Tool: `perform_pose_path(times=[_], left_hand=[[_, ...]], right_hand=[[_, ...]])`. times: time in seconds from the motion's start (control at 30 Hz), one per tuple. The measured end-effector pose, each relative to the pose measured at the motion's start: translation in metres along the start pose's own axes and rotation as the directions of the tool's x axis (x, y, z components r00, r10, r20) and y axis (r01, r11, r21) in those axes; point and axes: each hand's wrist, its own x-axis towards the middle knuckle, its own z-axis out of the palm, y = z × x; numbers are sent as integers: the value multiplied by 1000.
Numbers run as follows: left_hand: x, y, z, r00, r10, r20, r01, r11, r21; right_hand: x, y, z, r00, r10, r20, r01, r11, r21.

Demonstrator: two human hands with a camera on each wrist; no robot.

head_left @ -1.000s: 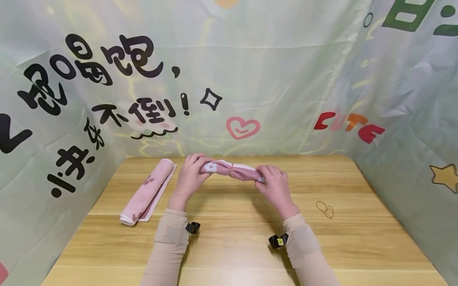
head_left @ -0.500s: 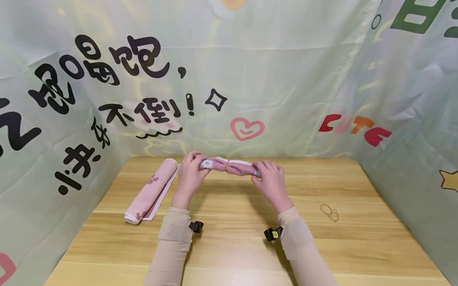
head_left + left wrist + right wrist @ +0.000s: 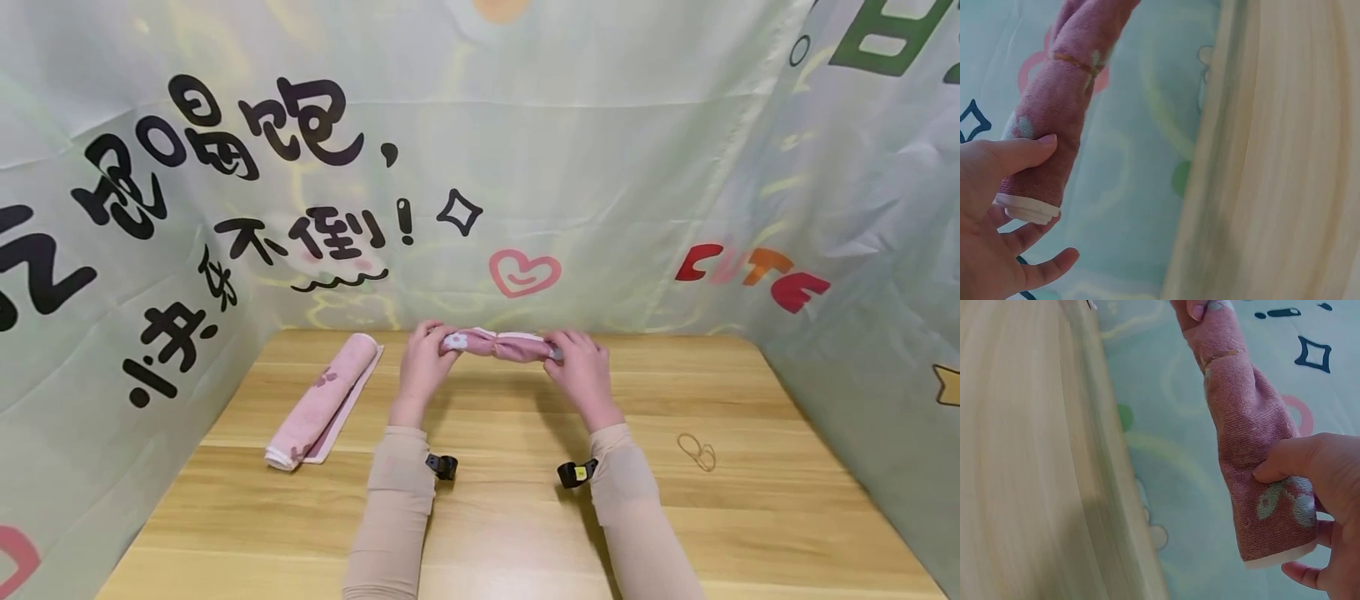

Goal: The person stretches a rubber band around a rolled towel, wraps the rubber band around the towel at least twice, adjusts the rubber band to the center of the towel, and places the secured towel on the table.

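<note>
Both hands hold a rolled pink towel (image 3: 517,347) with white flowers above the far part of the table. A thin tan rubber band (image 3: 1221,357) cinches the roll at its middle. At the left end, my left hand (image 3: 423,371) grips with the thumb (image 3: 1029,152) across the front and fingers behind. My right hand (image 3: 585,379) pinches the other end, its thumb (image 3: 1288,456) lying on the towel near the flower pattern. White edging (image 3: 1030,208) shows at the roll's end in the left wrist view.
A second rolled pink towel (image 3: 322,404) lies slanted on the wooden table (image 3: 495,533), left of the hands. Loose tan rubber bands (image 3: 699,457) lie to the right. Printed cloth (image 3: 600,192) hangs behind the table and along its sides.
The head view has shifted slightly. Held at both ends throughout, the banded towel has gone from sloping down to the right to nearly level. The second towel and loose bands stay on the table.
</note>
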Motion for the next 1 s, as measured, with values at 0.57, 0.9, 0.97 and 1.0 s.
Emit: perform_pose_path(times=[0.57,0.9,0.97,1.0], left_hand=[[-6,-6,19,993,-28,119,33,999,-35],[-9,-9,29,973,-125,194,136,990,-43],[-9,-10,31,970,-128,206,141,989,-52],[-10,-11,32,970,-125,209,139,989,-55]], right_hand=[[-2,25,11,991,26,132,-34,998,60],[-3,31,16,980,26,198,-43,996,80],[-3,32,17,975,29,218,-51,994,99],[-3,32,18,974,28,225,-54,993,108]])
